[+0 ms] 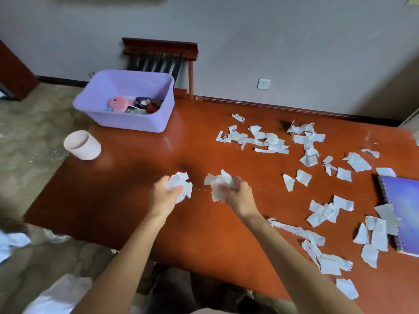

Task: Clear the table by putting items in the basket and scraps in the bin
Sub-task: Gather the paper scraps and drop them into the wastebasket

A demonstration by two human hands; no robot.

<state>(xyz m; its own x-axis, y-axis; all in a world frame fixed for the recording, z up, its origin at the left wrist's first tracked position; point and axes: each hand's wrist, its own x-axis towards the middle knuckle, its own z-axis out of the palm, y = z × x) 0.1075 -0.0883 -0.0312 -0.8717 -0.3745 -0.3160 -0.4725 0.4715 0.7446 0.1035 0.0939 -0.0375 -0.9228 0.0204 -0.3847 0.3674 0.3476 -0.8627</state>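
Note:
My left hand is closed around a crumpled bunch of white paper scraps above the middle of the red-brown table. Right beside it, my right hand grips a second bunch of paper scraps. Many more torn paper scraps lie scattered over the right half of the table. A purple plastic basket stands at the far left corner with several small items inside. A pale pink round bin sits on the table's left edge, empty as far as I can see.
A blue spiral notebook lies at the right edge, partly under scraps. A wooden chair stands against the wall behind the basket. White paper or plastic lies on the floor at the lower left.

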